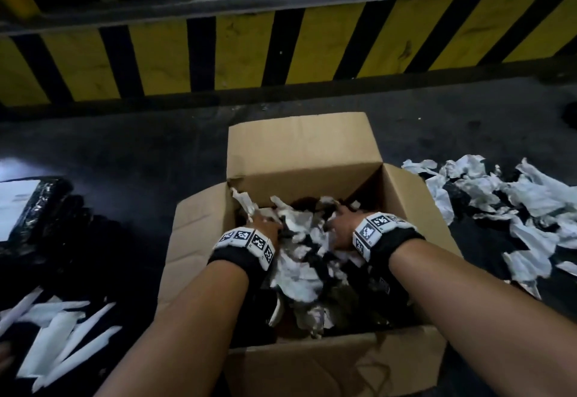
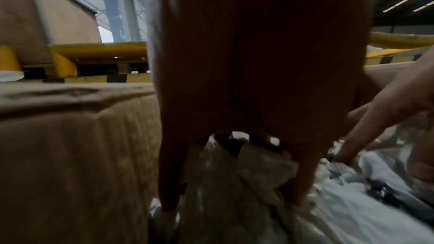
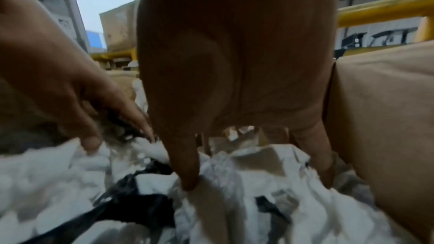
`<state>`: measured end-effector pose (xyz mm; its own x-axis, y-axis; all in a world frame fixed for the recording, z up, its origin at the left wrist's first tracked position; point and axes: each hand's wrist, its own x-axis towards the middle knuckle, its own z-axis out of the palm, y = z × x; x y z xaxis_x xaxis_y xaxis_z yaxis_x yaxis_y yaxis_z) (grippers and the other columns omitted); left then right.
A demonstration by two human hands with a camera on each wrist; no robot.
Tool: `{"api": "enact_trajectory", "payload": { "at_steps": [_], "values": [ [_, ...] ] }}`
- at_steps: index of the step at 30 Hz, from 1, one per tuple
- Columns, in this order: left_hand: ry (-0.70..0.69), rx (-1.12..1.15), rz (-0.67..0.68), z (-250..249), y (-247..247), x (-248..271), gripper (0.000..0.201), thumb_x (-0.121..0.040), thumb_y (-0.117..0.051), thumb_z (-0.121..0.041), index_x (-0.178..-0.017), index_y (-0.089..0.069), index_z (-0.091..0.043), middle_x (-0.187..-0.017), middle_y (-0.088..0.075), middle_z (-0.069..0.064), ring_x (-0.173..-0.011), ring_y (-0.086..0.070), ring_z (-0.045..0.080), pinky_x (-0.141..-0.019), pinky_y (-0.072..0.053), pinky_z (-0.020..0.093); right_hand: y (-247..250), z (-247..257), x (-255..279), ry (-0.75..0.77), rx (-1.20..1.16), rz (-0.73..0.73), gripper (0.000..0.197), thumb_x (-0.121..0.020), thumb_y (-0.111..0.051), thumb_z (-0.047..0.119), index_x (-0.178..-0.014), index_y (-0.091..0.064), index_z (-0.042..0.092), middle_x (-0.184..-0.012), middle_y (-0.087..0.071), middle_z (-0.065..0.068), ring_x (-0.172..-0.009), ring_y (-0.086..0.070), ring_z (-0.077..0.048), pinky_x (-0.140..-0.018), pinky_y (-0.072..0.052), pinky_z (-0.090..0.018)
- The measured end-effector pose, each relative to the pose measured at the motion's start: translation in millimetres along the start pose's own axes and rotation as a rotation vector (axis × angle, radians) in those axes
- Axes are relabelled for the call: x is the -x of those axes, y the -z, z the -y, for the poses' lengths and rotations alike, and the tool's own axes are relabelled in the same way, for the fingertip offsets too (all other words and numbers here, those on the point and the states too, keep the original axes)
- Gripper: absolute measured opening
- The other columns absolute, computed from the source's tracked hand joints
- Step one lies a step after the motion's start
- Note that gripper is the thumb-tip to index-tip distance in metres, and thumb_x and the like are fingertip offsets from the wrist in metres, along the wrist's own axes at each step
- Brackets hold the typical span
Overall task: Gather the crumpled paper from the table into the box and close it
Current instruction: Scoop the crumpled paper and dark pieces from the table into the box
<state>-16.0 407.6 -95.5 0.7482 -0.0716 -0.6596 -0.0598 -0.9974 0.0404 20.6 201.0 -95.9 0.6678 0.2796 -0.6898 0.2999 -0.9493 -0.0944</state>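
Note:
An open cardboard box (image 1: 299,153) stands in the middle of the dark table, its flaps spread outward. It holds a heap of crumpled white and black paper (image 1: 296,265). Both hands are down inside it. My left hand (image 1: 265,225) is at the box's left wall (image 2: 70,155), fingers pointing straight down into the paper (image 2: 246,173). My right hand (image 1: 338,221) is beside the right wall (image 3: 380,118), its straight fingers pressing on the paper (image 3: 234,201). Neither hand curls round a piece. More crumpled paper (image 1: 524,209) lies loose on the table, right of the box.
White paper strips (image 1: 62,343) lie at the lower left. A black wrapped package (image 1: 40,206) with a white label sits at the left edge. A yellow and black striped barrier (image 1: 281,50) runs behind the table.

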Motion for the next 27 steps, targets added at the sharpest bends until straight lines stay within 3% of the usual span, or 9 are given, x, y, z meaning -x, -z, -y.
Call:
{"api": "enact_trajectory", "payload": {
  "at_steps": [5,8,10,12,17,19,23,25,27],
  "values": [
    [0.091,0.094,-0.170,-5,25,-15,0.057,-0.094,-0.057,-0.033,-0.147,-0.036,-0.034,-0.144,-0.031,0.015,-0.131,-0.041,0.046,-0.107,-0.041,0.055,25,-4,-14,-0.027,-0.033,-0.139,0.055,-0.089,-0.056,0.040,-0.142,-0.040,0.033,-0.142,-0.034,-0.015,-0.125,-0.042,-0.048,-0.104,-0.042,-0.053],
    [0.073,0.058,-0.057,-7,12,-10,0.089,-0.078,-0.071,-0.052,-0.150,-0.020,-0.044,-0.157,-0.011,0.014,-0.141,-0.025,0.048,-0.110,-0.036,0.057,10,0,-11,0.073,-0.035,-0.078,0.078,-0.082,-0.059,0.061,-0.147,-0.016,0.052,-0.153,-0.021,-0.015,-0.136,-0.027,-0.050,-0.111,-0.030,-0.057],
    [0.061,-0.009,0.036,-4,-2,-2,0.093,-0.082,-0.070,-0.034,-0.154,-0.013,-0.041,-0.163,0.012,0.016,-0.148,-0.017,0.045,-0.113,-0.036,0.054,-9,-9,-6,0.062,-0.068,-0.055,0.082,-0.082,-0.050,0.072,-0.147,-0.004,0.056,-0.163,0.001,-0.011,-0.143,-0.020,-0.047,-0.115,-0.027,-0.057],
    [0.078,-0.050,0.084,-6,0,0,0.083,-0.090,-0.062,-0.022,-0.158,-0.014,-0.028,-0.163,0.012,0.019,-0.149,-0.018,0.041,-0.116,-0.032,0.050,-13,-23,-9,0.043,-0.071,-0.059,0.083,-0.083,-0.051,0.071,-0.147,-0.001,0.056,-0.164,0.015,-0.012,-0.146,-0.018,-0.040,-0.116,-0.026,-0.058],
    [0.013,0.002,-0.094,-17,36,-8,0.042,-0.091,-0.059,-0.017,-0.133,-0.057,-0.012,-0.132,-0.061,0.013,-0.118,-0.059,0.031,-0.101,-0.048,0.043,27,-23,-12,-0.005,-0.093,-0.220,0.041,-0.087,-0.061,0.025,-0.128,-0.054,0.022,-0.136,-0.047,-0.020,-0.121,-0.054,-0.043,-0.098,-0.049,-0.044],
    [-0.077,-0.001,-0.102,-22,33,-6,0.030,-0.087,-0.063,-0.029,-0.115,-0.067,-0.018,-0.117,-0.070,0.009,-0.106,-0.065,0.030,-0.095,-0.052,0.043,26,-13,-10,0.082,-0.131,-0.332,0.032,-0.086,-0.059,0.025,-0.118,-0.058,0.017,-0.121,-0.053,-0.018,-0.116,-0.055,-0.040,-0.094,-0.049,-0.041],
    [-0.110,-0.011,0.195,-27,5,3,0.060,-0.060,-0.064,-0.078,-0.107,-0.071,-0.042,-0.111,-0.072,-0.008,-0.099,-0.067,0.023,-0.091,-0.054,0.039,10,-1,-3,0.156,0.038,-0.044,0.045,-0.086,-0.062,0.045,-0.121,-0.058,0.017,-0.118,-0.063,-0.018,-0.107,-0.061,-0.037,-0.088,-0.052,-0.041],
    [-0.118,0.131,0.162,-25,10,3,0.049,-0.071,-0.066,-0.068,-0.104,-0.076,-0.034,-0.108,-0.074,-0.005,-0.100,-0.068,0.023,-0.093,-0.054,0.040,12,-2,-5,0.203,0.036,-0.095,0.040,-0.087,-0.061,0.043,-0.119,-0.059,0.020,-0.115,-0.064,-0.019,-0.109,-0.061,-0.037,-0.089,-0.051,-0.041],
    [-0.089,0.217,-0.064,-25,21,0,0.029,-0.086,-0.065,-0.044,-0.103,-0.075,-0.022,-0.106,-0.073,0.005,-0.100,-0.068,0.027,-0.092,-0.055,0.042,18,1,-10,0.212,-0.067,-0.254,0.039,-0.090,-0.053,0.047,-0.120,-0.059,0.023,-0.120,-0.060,-0.017,-0.113,-0.058,-0.038,-0.095,-0.049,-0.046]
  ]
}}
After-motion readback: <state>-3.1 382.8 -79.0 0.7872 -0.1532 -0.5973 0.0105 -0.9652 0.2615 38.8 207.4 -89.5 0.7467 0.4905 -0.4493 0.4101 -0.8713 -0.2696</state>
